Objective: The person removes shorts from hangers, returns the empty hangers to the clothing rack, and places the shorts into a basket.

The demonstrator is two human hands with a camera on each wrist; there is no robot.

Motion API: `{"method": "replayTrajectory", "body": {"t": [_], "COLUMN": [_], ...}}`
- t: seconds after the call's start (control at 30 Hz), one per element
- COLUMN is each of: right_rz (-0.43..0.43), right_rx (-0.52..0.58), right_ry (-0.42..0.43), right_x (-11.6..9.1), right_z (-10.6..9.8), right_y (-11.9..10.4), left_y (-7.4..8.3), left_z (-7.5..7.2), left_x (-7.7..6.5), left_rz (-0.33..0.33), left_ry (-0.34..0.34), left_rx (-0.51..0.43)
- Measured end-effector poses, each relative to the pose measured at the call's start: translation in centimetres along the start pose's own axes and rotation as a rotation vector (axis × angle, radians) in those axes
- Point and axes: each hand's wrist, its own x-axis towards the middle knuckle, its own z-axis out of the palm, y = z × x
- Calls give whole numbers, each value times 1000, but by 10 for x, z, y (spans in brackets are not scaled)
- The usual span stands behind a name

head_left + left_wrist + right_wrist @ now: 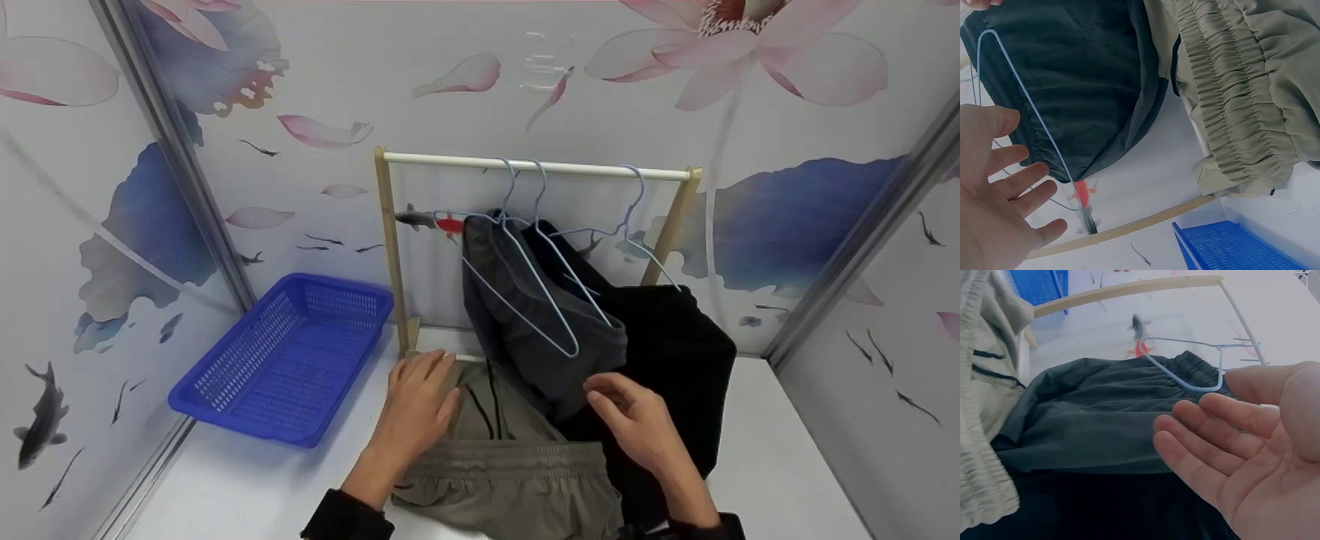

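Note:
My left hand (418,405), its fingers extended, is over the upper left part of khaki drawstring pants (517,487) with a gathered waistband. Nothing is held in that hand (1008,185) in the left wrist view. To the right, my right hand (634,420) is beside the lower edge of a dark grey garment (517,300); its fingers bend loosely around nothing. The grey garment hangs behind the khaki pants, with a light blue wire hanger (551,300) in front of its gathered edge. A black garment (675,337) hangs at the right, partly covered by the grey one.
A small rack with a white bar (450,160) and wooden side posts (391,255) carries several wire hangers. Left of it, a blue plastic basket (315,436) stands on the white table (780,450). Printed panels (480,67) enclose the back and sides.

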Motion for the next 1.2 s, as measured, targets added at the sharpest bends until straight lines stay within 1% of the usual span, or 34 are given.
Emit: {"method": "replayTrajectory", "body": {"t": [0.13,0.27,0.37,0.5,0.63,0.7,0.77,0.97,1.0,1.1,1.2], "right_rz": [-15,-64,-88,-101,-105,-101,-100,-95,-121,-93,-47], "right_rx": [-5,-20,-23,-3,31,45,46,28,64,60,61], "right_ry": [55,149,209,259,304,319,326,340,324,333,339], "right_x": [-8,-16,-22,-31,-37,-39,-42,-52,-54,-58,-61], "right_z": [5,11,17,23,30,34,37,46,50,55,58], "right_y": [7,12,10,7,24,36,45,57,70,72,72], "left_y": [-1,-1,-1,0,0,0,1,4,5,7,10], "left_z": [0,2,4,6,9,11,13,20,22,24,27], "left_x": [-2,-5,-8,-12,-16,-18,-21,-29,-30,-34,-38], "left_rz": [-16,-17,-29,-61,-87,-94,-102,-145,-154,-191,-232], "left_ry": [-3,17,26,31,53,71,82,92,92,78,49], "left_rx": [-6,-28,-50,-59,-71,-75,-79,-98,-101,-122,-136]}}
